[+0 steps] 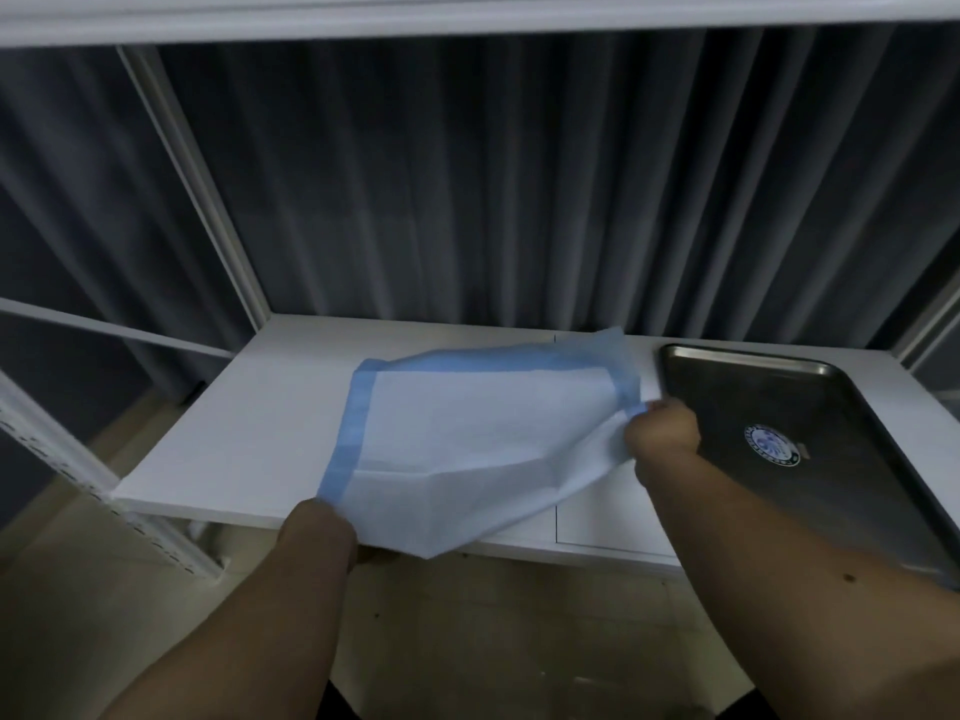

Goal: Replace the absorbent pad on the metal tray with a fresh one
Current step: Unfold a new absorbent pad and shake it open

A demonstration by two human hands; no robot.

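A white absorbent pad (467, 439) with a blue border hangs spread above the white shelf, held by both hands. My left hand (324, 532) grips its near left corner at the shelf's front edge, partly hidden under the pad. My right hand (665, 426) pinches the pad's right edge, just left of the metal tray. The metal tray (831, 407) lies bare on the right part of the shelf, with a round blue and white sticker (772, 445) on its bottom.
The white shelf (249, 433) belongs to a white rack with upright posts (197, 184) at the left and a board overhead. A dark pleated curtain (519, 189) hangs behind. Below the shelf lies a beige floor (467, 615).
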